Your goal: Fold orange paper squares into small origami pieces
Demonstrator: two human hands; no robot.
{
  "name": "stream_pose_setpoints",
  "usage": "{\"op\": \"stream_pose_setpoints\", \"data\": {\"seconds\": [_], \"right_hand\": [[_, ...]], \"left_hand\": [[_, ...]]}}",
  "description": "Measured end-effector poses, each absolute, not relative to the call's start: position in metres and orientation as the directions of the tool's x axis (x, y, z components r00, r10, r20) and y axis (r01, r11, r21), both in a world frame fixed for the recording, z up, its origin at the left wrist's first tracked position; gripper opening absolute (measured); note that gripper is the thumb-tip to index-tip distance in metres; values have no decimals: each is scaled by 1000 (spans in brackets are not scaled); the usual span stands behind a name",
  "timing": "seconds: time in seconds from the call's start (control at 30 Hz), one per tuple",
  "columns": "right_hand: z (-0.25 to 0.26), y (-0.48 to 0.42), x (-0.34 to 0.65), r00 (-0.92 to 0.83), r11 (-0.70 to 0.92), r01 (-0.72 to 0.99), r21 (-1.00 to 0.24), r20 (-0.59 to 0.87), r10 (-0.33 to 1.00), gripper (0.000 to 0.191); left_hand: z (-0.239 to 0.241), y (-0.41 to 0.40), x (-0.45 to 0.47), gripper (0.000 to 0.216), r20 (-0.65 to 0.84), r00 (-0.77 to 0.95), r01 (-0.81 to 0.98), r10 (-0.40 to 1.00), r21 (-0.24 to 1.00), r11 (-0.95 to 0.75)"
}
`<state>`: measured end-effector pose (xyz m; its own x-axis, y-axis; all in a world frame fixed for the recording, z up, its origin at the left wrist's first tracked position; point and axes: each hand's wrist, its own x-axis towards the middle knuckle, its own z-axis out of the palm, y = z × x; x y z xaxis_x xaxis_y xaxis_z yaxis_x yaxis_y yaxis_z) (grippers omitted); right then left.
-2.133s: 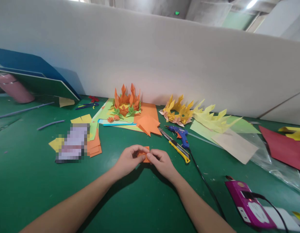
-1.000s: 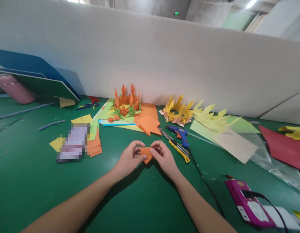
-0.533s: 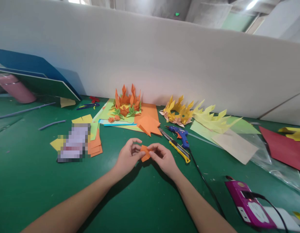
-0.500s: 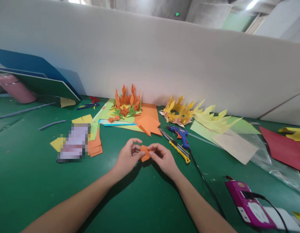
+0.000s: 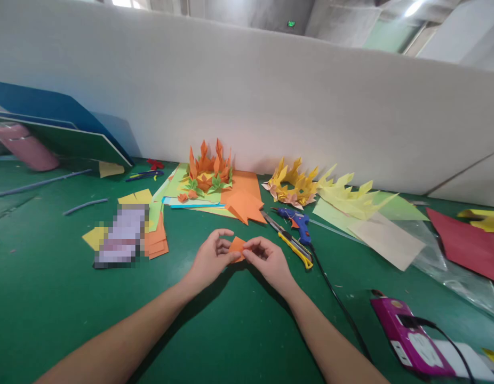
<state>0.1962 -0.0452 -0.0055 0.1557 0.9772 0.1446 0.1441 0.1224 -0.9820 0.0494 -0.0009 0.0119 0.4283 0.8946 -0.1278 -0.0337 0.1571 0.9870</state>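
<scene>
Between my two hands is a small piece of orange paper, held a little above the green tabletop. My left hand pinches its left side between thumb and fingers. On the right edge, the thumb and fingertips of my right hand are closed on the same paper. Fingers cover part of it, so its folds are hard to make out. Just right of my right hand lie a yellow utility knife and a blue glue gun.
Behind my hands stand an orange paper crown, a yellow paper crown and a pale yellow one. Orange paper squares and a blurred-out phone-like object lie left. A magenta power strip sits front right, a white partition behind.
The orange paper has turned slightly and shifted a little left between my fingers. My right fingertips have moved slightly left with it; the rest looks the same.
</scene>
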Motion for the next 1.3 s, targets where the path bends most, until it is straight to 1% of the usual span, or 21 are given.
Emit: {"op": "stream_pose_setpoints", "data": {"seconds": [0.2,0.37,0.67,0.87,0.97,1.07,1.2,1.3], "right_hand": [[-7,-46,195,155,156,146,-977,178,972,15],[-8,-47,195,154,179,197,-964,210,965,14],[-7,-48,191,132,201,188,-961,227,965,12],[-6,-49,190,132,210,207,-956,240,962,12],[-6,-50,190,129,196,217,-956,228,965,12],[-5,-50,190,127,169,205,-964,197,972,14],[-3,-49,192,108,104,147,-984,120,987,17],[-3,-47,193,92,78,109,-991,88,992,17]], "left_hand": [[15,-2,47,38,-114,399,10,910,993,120],[16,-2,48,36,-115,380,22,918,993,115],[15,-2,48,38,-156,347,-22,925,984,174],[12,-3,48,38,-165,365,-37,916,981,192],[12,-4,49,39,-175,387,-60,905,975,214],[12,-3,49,41,-171,400,-41,900,978,204],[10,1,47,42,-158,402,19,902,986,164],[8,3,45,40,-118,402,64,908,993,101]]}}
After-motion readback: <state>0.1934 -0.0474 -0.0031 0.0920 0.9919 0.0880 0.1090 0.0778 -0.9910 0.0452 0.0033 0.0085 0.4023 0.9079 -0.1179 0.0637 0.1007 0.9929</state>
